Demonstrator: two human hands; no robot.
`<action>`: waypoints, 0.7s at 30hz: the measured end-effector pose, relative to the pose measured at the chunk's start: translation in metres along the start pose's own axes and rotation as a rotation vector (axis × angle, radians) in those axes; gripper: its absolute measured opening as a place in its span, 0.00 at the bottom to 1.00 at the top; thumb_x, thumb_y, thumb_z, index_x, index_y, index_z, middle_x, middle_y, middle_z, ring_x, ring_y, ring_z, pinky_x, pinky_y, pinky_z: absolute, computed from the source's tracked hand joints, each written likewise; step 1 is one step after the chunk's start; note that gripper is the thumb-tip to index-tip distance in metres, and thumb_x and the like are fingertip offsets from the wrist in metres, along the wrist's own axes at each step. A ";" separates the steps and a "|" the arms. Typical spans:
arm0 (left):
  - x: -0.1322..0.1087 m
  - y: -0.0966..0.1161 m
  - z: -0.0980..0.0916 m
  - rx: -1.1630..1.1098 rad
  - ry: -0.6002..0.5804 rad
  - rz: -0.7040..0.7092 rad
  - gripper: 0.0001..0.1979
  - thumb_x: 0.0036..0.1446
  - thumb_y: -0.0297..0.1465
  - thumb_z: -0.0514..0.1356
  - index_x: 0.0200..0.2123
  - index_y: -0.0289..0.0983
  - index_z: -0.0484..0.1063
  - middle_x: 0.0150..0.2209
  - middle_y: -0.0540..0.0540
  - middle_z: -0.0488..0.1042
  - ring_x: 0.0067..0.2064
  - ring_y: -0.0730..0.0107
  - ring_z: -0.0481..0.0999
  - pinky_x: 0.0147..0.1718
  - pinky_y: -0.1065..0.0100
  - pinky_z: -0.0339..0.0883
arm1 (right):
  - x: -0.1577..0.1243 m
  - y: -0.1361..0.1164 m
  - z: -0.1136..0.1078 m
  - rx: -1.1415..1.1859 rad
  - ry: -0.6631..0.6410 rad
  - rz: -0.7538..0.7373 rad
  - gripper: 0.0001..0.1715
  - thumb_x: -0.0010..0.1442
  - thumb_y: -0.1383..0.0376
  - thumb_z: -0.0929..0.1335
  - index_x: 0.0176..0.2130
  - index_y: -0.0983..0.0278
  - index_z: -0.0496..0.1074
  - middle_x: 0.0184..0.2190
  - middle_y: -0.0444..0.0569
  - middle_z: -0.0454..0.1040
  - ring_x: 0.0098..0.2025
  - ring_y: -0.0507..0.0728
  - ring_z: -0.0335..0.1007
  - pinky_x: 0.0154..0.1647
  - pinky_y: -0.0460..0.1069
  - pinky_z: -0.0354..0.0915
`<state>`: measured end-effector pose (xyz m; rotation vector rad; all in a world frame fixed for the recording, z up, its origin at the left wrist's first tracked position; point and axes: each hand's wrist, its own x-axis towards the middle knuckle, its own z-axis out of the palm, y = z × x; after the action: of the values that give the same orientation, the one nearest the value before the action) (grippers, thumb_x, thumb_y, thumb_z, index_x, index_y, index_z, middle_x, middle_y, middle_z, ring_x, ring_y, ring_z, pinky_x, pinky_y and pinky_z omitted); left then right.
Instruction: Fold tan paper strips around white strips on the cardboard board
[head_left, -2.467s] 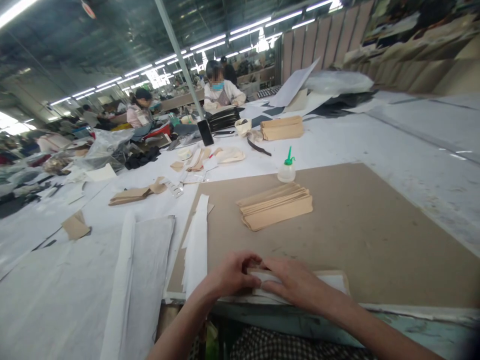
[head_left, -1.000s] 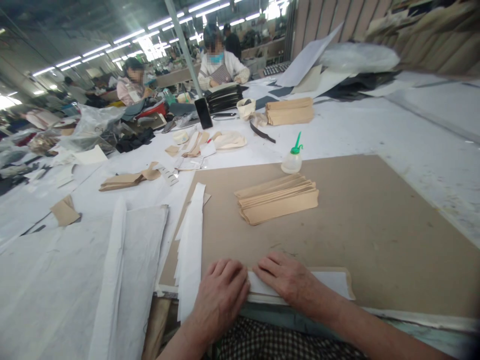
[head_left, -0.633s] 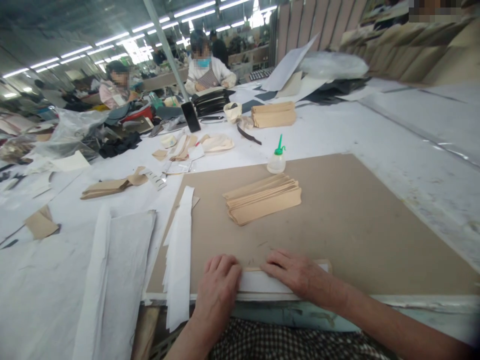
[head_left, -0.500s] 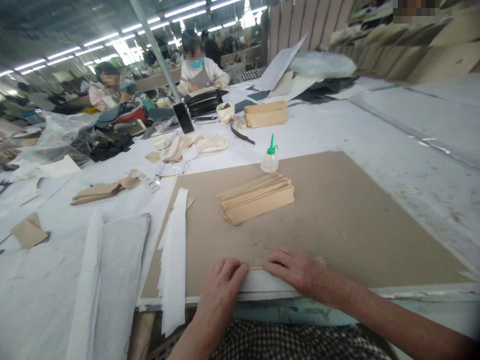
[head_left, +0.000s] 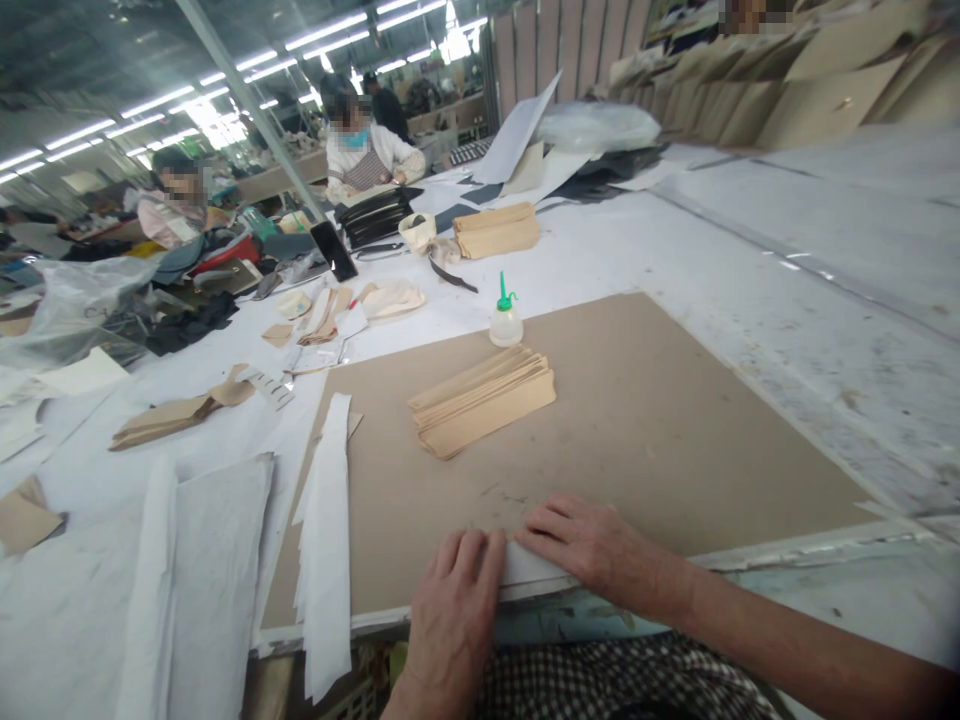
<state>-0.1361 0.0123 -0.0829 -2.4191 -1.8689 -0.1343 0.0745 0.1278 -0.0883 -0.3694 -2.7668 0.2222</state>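
Observation:
A white strip of paper or fabric lies along the near edge of a brown board, partly hidden by my hands. My left hand presses its fingers, held close together, onto the strip's left part. Just to the right, my right hand is bent over the same strip, fingertips pressed down and thumb tucked under. Beyond both hands a fanned stack of tan strips rests on the board. A clear squeeze bottle with a green nozzle stands behind that stack.
Long white strips overhang the board's near left edge. Further left are white sheets and tan pieces. A phone leans on a pole at the back. Two people sit working across the table.
The view has swung right, so things appear further left. My left hand has flattened over the strip, its fingers closer to my right hand. The strip's tan upper edge no longer shows.

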 end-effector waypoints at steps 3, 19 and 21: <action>-0.002 0.007 0.007 0.013 0.037 0.018 0.17 0.64 0.21 0.54 0.55 0.36 0.67 0.48 0.41 0.72 0.48 0.55 0.70 0.43 0.58 0.73 | -0.005 0.002 0.001 -0.004 -0.013 0.014 0.13 0.67 0.68 0.68 0.51 0.67 0.72 0.43 0.51 0.74 0.44 0.59 0.65 0.45 0.53 0.66; 0.036 0.033 0.014 -0.235 0.051 0.126 0.22 0.65 0.19 0.52 0.59 0.41 0.64 0.51 0.43 0.71 0.51 0.61 0.70 0.48 0.63 0.72 | -0.065 0.027 -0.015 -0.020 0.085 0.158 0.06 0.68 0.66 0.68 0.46 0.63 0.74 0.40 0.48 0.74 0.43 0.58 0.63 0.47 0.53 0.59; 0.035 0.034 0.015 -0.228 0.057 0.170 0.21 0.64 0.19 0.54 0.57 0.40 0.66 0.50 0.43 0.72 0.51 0.60 0.70 0.49 0.62 0.72 | -0.067 0.025 -0.014 -0.018 0.082 0.161 0.07 0.68 0.66 0.68 0.46 0.64 0.74 0.41 0.48 0.74 0.43 0.58 0.64 0.49 0.54 0.59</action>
<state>-0.0937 0.0393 -0.0940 -2.6775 -1.6978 -0.4206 0.1462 0.1348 -0.1011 -0.5936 -2.6620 0.2158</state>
